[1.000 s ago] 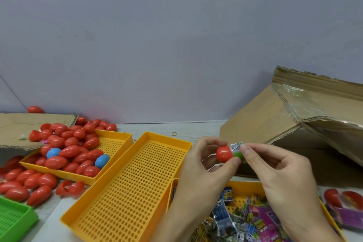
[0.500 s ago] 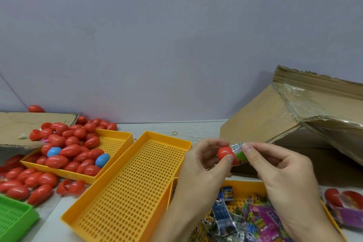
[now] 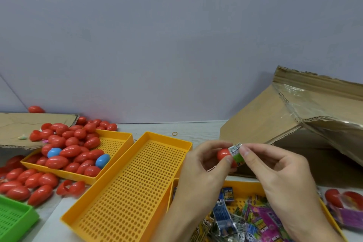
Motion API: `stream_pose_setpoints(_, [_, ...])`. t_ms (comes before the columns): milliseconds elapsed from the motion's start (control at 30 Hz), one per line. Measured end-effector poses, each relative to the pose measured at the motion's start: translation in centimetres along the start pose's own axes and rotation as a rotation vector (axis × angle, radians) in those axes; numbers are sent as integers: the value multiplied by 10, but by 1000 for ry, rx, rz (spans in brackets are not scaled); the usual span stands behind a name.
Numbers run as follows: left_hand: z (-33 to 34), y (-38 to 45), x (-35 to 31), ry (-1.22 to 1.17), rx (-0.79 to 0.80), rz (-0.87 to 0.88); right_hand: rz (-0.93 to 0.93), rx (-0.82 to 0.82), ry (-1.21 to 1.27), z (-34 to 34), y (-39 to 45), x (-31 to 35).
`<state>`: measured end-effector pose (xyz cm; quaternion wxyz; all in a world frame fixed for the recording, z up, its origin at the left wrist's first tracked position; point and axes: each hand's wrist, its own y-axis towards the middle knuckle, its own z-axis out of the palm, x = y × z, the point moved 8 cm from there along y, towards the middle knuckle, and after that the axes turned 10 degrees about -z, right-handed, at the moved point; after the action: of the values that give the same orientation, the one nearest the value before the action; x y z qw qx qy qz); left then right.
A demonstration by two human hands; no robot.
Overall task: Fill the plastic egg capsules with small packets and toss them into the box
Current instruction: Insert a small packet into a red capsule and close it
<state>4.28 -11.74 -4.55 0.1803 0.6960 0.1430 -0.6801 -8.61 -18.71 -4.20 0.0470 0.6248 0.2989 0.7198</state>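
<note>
Red egg half [image 3: 223,154] pinched in left hand [image 3: 198,169] grip, thumb in front, fingers curled behind. Small packet [image 3: 237,153] pinched in right hand [image 3: 279,175] grip, thumb + forefinger on its end, packet's other end against the egg's open mouth, partly in; can't tell how deep. Both held up above the near edge of the surface [image 3: 198,133], in front of the cardboard box [image 3: 294,124].

Directly below hands: yellow tray w/ packets [image 3: 245,216], blue, purple, green wrappers heaped, tray rim mostly hidden by wrists. Just left, touching it: long yellow tray [image 3: 127,186], perforated floor, nothing in it. Further left, beside that: second yellow tray [image 3: 117,139] heaped w/ red eggs [image 3: 68,151], two blue eggs [image 3: 102,160] among them. More red eggs loose on surface around that tray, behind + in front. Green tray [image 3: 13,220] at bottom-left corner, cut off by frame.

Box at right lies tipped, flap [image 3: 318,108] w/ clear tape up, dark opening facing hands. Flat cardboard sheet [image 3: 29,125] far left, one red egg behind it. Rubber band [image 3: 174,134] on surface behind long tray. Red egg halves + purple packet [image 3: 345,208] at right edge, blurred.
</note>
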Motion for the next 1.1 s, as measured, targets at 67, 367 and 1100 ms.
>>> stream_pose_setpoints(67, [0,0,1,-16,2,-1,1,9,-17,0,0,-2])
stream_pose_setpoints(367, [-5,2,5,-170,-17,-25,-47,6,5,3,-2,2])
stream_pose_setpoints(1100, [-8,7,18,-271,-53,-86,-150,61,-138,8,-5,2])
